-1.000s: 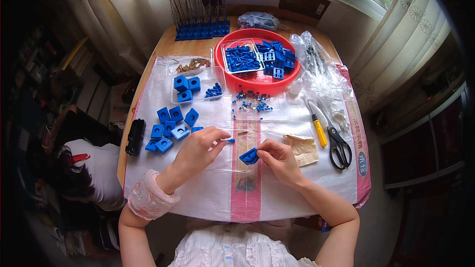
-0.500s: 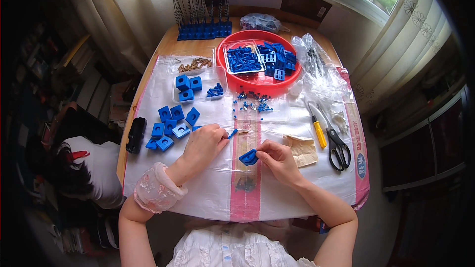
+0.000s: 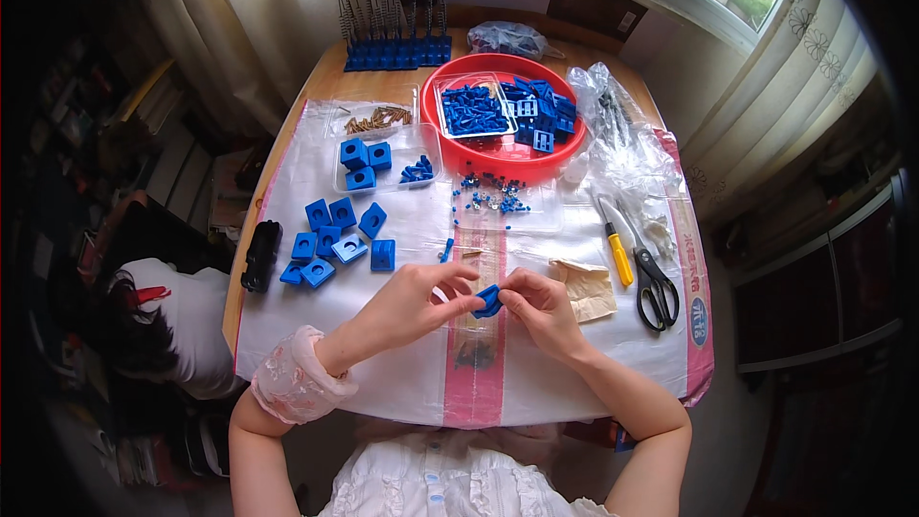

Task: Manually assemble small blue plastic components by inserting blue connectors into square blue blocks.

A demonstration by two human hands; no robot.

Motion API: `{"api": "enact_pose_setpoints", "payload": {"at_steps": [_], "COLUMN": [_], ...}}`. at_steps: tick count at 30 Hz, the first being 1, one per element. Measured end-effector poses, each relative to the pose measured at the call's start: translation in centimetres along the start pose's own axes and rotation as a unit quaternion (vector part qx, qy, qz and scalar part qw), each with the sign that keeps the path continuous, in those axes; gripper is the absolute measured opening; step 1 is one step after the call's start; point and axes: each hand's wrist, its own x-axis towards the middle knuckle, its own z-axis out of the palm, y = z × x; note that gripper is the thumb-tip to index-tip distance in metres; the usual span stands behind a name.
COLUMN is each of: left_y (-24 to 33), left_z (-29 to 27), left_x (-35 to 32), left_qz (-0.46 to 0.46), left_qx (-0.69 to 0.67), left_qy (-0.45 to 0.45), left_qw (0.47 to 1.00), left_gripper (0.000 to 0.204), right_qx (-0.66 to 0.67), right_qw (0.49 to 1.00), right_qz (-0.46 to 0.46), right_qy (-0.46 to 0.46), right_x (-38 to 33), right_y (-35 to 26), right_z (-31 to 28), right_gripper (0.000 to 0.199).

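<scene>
My right hand [image 3: 541,311] pinches a small blue plastic part [image 3: 489,301] above the pink stripe of the sheet. Beside it is my left hand [image 3: 412,304], thumb and fingers spread apart, with the thumb tip at the part's left edge; whether it touches cannot be made out. A narrow blue plastic piece [image 3: 446,249] and a thin brass-coloured pin [image 3: 472,253] lie just beyond the hands. To the left sit several blue blocks with round holes [image 3: 331,241], and a single blue block [image 3: 383,255] rests nearer my left hand.
A red basin [image 3: 450,155] full of blue parts stands at the back. Clear trays hold blue blocks [image 3: 359,179], brass-coloured pins [image 3: 378,119] and tiny pieces [image 3: 498,194]. On the right lie a yellow-handled tool [image 3: 619,258], black scissors [image 3: 657,297] and brown paper [image 3: 586,289]. A person [image 3: 182,316] is at left.
My left hand has let go of the narrow blue piece, which now lies on the sheet, and has moved right and nearer to me, up to the part in my right hand.
</scene>
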Motion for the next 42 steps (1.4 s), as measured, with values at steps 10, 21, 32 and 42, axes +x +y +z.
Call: {"api": "enact_pose_setpoints", "payload": {"at_steps": [10, 21, 32, 42], "left_y": [-1.5, -2.5, -2.9, -3.0], "left_z": [2.5, 3.0, 2.8, 2.6], "left_x": [0.0, -0.3, -0.2, 0.0], "left_qz": [0.108, 0.105, 0.007, 0.025], "left_qx": [0.007, -0.033, -0.171, -0.167], "left_qy": [0.076, 0.045, 0.048, 0.051], "left_qw": [0.991, 0.993, 0.984, 0.984], "left_gripper": [0.025, 0.026, 0.024, 0.029], "right_qx": [0.006, -0.017, -0.027, -0.063], "right_qw": [1.0, 0.999, 0.998, 0.995], "right_qz": [-0.022, -0.032, -0.045, -0.069], "right_qy": [0.01, -0.024, 0.024, 0.016], "right_x": [0.4, 0.3, 0.3, 0.6], "right_y": [-0.3, 0.7, 0.1, 0.4], "right_z": [0.1, 0.0, 0.7, 0.3], "right_gripper": [0.017, 0.017, 0.023, 0.02]}}
